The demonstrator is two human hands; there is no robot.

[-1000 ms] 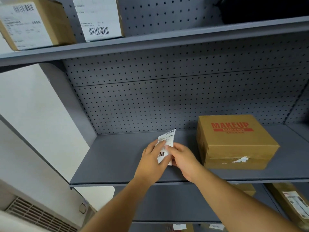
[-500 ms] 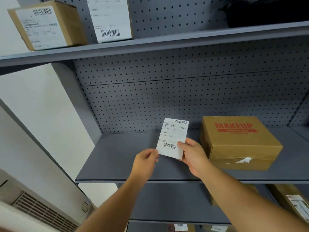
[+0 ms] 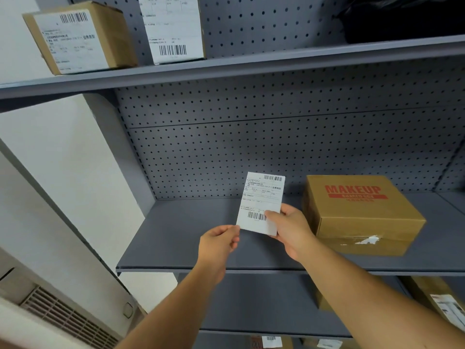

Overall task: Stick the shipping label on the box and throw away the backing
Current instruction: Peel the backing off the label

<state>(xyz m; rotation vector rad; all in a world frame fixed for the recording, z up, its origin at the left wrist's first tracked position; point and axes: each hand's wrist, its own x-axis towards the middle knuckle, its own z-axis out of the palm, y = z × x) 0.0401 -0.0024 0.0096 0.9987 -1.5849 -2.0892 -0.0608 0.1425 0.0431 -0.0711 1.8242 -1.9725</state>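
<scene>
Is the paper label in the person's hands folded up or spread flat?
Spread flat. The shipping label stands upright with its whole printed face and both barcodes showing, right hand gripping its lower edge, left hand pinching the bottom corner.

label [image 3: 261,197]: matt paper | box [image 3: 362,217]: matt cardboard | shelf [image 3: 176,243]: matt painted metal

A stockroom or packing area: grey pegboard-backed metal shelving [image 3: 251,248] bearing labelled cardboard parcels [image 3: 80,37].

The right hand [image 3: 293,230] covers the white paper shipping label [image 3: 261,202]'s lower right corner; its small print is illegible. Above, a white-labelled parcel [image 3: 173,28] is cropped by the top edge.
</scene>
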